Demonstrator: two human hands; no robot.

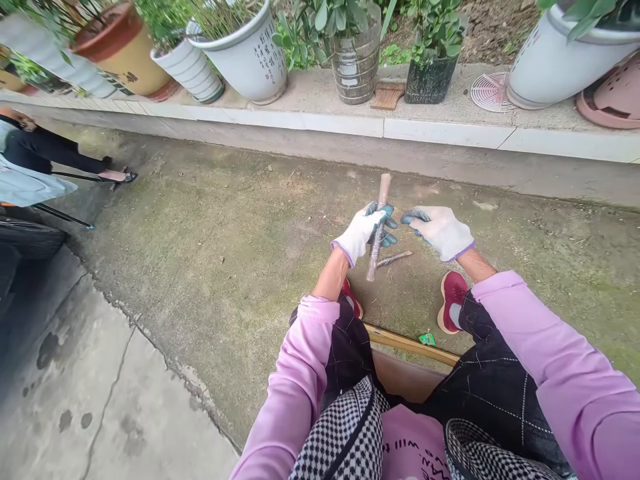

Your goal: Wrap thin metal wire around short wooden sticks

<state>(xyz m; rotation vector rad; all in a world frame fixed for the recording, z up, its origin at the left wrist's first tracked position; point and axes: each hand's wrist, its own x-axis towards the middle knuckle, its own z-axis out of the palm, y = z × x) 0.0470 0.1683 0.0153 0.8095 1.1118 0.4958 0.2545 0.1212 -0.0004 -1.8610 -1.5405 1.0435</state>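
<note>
My left hand (367, 233), in a white glove with dark teal fingers, is closed round a pale brown stick (383, 190) held tilted over the ground. The stick's middle looks darker and shiny, as if wrapped; I cannot tell in what. A thinner, shorter stick (395, 259) shows beside its lower end; whether the two touch is unclear. My right hand (440, 230), gloved alike, is apart from the stick to its right, fingers pinched together. What the right fingers hold, if anything, is too fine to make out.
A low ledge (340, 123) carries several potted plants, including a white pot (245, 60) and a clear plastic pot (355, 73). A small green packet (427, 339) lies by a wooden bar (410, 343) between my legs. Another person (55, 150) sits at far left.
</note>
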